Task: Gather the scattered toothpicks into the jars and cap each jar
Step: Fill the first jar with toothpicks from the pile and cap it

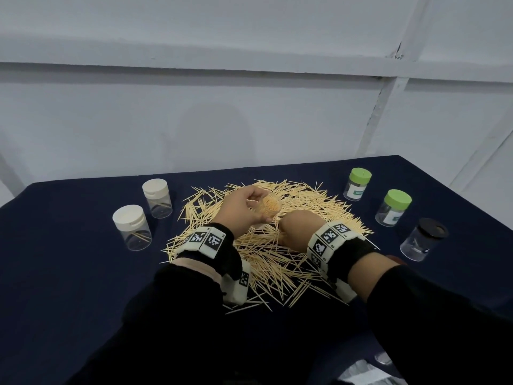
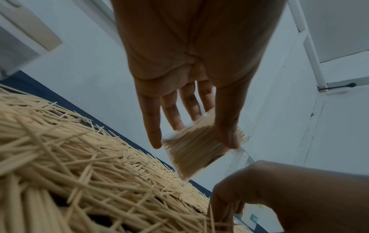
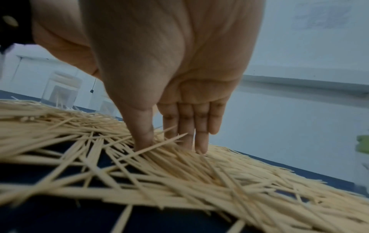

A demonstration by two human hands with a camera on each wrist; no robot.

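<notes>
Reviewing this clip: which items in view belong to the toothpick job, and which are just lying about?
In the job:
- toothpicks
- open jar, packed with toothpicks, gripped by left hand
- right hand, picking toothpicks from the pile
- white-lidded jars
- green-lidded jars
- black-lidded jar

Lying about:
- blue tablecloth
- pale item at the bottom edge, unclear

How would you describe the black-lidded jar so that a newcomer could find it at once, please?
Start at the toothpick pile mid-table and look right, where three capped jars stand in a row. The black-lidded jar is the nearest one, beside the right wrist; its neighbours are the two green-lidded jars.
</notes>
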